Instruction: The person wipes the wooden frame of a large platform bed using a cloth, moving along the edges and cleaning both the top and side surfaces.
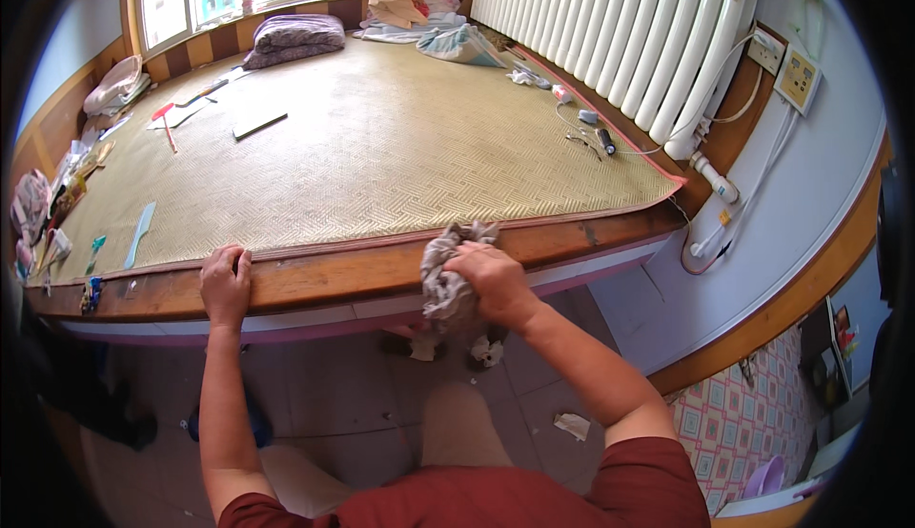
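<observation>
My right hand (493,278) grips a crumpled greyish cloth (447,278), which lies against the wooden edge board (322,276) of a raised platform and hangs partly over its front. On the same board, further left, rests my left hand (227,281); its fingers curl over the top and hold no object. Behind the board spreads a woven straw mat (357,149) with a reddish border. A pale blue comb-like strip (140,235) and a small green item (96,249) lie on the mat, left of my left hand.
A white radiator (607,35) lines the right wall beside sockets and cables. Folded bedding (297,35), a red fly swatter (166,120), a flat dark-edged object (259,126) and cluttered bags (32,203) are on the platform. Paper scraps (572,426) lie on the tiled floor.
</observation>
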`<state>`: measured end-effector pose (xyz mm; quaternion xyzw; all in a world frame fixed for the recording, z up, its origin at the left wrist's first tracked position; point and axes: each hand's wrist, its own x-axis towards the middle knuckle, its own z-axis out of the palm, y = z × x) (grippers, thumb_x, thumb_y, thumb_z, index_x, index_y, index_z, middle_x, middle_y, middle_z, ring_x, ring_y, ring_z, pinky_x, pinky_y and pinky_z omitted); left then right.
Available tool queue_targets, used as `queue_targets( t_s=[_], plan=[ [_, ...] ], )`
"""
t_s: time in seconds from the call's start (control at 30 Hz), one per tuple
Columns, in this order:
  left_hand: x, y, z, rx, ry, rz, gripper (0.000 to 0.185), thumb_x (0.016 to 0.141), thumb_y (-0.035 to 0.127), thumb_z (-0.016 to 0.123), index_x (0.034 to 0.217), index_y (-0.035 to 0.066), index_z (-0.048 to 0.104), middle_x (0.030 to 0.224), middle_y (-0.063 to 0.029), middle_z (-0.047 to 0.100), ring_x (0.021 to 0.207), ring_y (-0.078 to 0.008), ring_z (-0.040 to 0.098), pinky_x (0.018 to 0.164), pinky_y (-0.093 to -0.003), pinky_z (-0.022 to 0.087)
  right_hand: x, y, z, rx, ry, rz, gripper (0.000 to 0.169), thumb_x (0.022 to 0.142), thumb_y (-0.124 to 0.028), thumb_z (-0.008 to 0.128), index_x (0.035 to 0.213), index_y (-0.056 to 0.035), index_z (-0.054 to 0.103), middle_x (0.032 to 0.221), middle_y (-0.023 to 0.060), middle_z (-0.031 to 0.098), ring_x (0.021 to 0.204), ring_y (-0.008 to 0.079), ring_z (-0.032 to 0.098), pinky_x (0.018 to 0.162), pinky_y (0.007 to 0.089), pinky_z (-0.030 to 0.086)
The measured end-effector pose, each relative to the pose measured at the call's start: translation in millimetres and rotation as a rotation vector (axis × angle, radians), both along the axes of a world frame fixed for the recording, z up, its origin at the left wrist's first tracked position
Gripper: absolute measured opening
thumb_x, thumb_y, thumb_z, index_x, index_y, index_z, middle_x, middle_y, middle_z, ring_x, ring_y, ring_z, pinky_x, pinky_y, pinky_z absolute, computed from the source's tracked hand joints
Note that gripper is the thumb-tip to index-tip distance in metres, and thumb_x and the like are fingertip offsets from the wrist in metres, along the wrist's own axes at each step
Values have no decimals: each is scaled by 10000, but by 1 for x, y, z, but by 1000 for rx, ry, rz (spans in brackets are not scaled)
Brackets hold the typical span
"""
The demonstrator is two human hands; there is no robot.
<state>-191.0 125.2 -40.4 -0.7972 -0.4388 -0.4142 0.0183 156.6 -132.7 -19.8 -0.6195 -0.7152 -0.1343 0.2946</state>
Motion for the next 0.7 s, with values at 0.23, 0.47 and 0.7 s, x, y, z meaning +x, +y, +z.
queue_targets(
  t_s=[0.23,0.47,0.7],
  plan=[
    [-3,1,-3,4,4,11,202,912,250,613,923,59,679,1036,-85,680,999,-299,606,904,-406,453,-96,69,-8,121,6,297,227,756,-117,653,982,-91,657,1092,151,675,1088,316,628,984,408,467],
    [-23,43,-23,-46,-86,-118,208,913,237,617,872,52,701,925,-102,710,883,-296,647,826,-389,494,-230,138,-14,199,-33,381,117,794,-133,585,902,-91,604,1045,137,642,1052,309,615,934,425,470],
    [-15,13,-6,-6,-115,-52,175,872,214,650,854,47,699,936,-107,698,915,-313,636,840,-405,492,-183,118,-18,197,-7,400,181,816,-150,604,992,-131,645,1123,126,639,1140,319,598,978,425,466]
  ],
)
